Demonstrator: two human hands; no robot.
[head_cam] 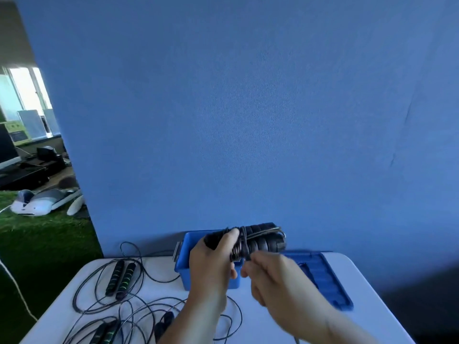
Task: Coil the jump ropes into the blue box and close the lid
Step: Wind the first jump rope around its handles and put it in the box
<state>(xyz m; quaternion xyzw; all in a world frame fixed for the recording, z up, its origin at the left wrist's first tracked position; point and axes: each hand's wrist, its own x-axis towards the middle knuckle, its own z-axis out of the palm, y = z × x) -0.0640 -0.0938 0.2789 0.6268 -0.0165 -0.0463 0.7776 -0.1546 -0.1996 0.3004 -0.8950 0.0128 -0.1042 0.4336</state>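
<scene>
Low in the frame's centre, left hand [213, 264] grips the jump-rope handles [258, 238] above the blue box [185, 266]; right hand [270, 274] pinches the cord [244, 244].

A plain blue backdrop wall [248, 120] rises directly behind the far edge of the white worktop [161, 291] and fills most of the view, evenly lit. Past the wall's left edge, the floor is green artificial turf [44, 239], with a white moulded object [37, 202] lying on it and a white cable [15, 286] running beside the worktop's left edge. Further back stands a dark desk [22, 175] carrying a monitor [6, 145], below a bright daylit window [27, 88].
</scene>
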